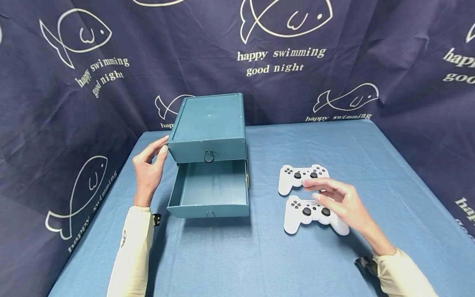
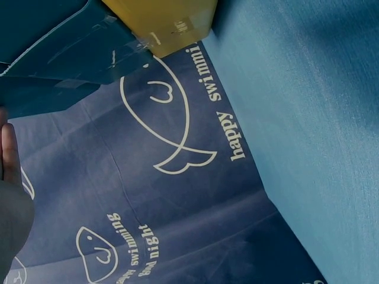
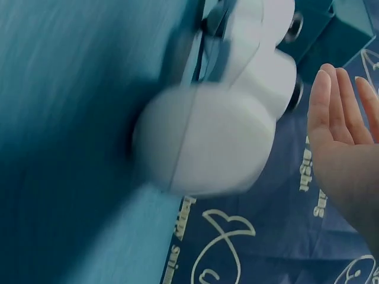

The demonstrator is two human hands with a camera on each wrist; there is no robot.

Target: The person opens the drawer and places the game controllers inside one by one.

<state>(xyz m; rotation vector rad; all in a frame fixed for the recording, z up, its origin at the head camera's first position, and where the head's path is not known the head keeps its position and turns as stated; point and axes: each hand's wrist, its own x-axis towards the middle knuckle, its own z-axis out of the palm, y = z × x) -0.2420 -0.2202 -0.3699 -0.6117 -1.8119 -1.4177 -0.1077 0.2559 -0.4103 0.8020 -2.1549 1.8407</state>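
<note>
A teal drawer box (image 1: 208,119) stands at the back left, its upper drawer in and its lower drawer (image 1: 208,211) pulled out, with nothing seen inside. My left hand (image 1: 149,165) rests its fingertips against the box's upper left side; in the left wrist view that hand (image 2: 10,201) is mostly cut off. Two white game controllers lie to the right, a far one (image 1: 285,183) and a near one (image 1: 295,220). Over them hovers my right hand (image 1: 343,202), fingers loosely extended. In the right wrist view, this hand (image 3: 346,136) is apart from a blurred controller (image 3: 207,142).
A yellow casing (image 2: 169,23) shows beneath the teal box in the left wrist view. Wire loop pulls (image 1: 209,156) hang on the drawer fronts. Blue cloth (image 1: 259,264) covers the table, and dark fish-print curtains (image 1: 282,90) enclose the back and sides.
</note>
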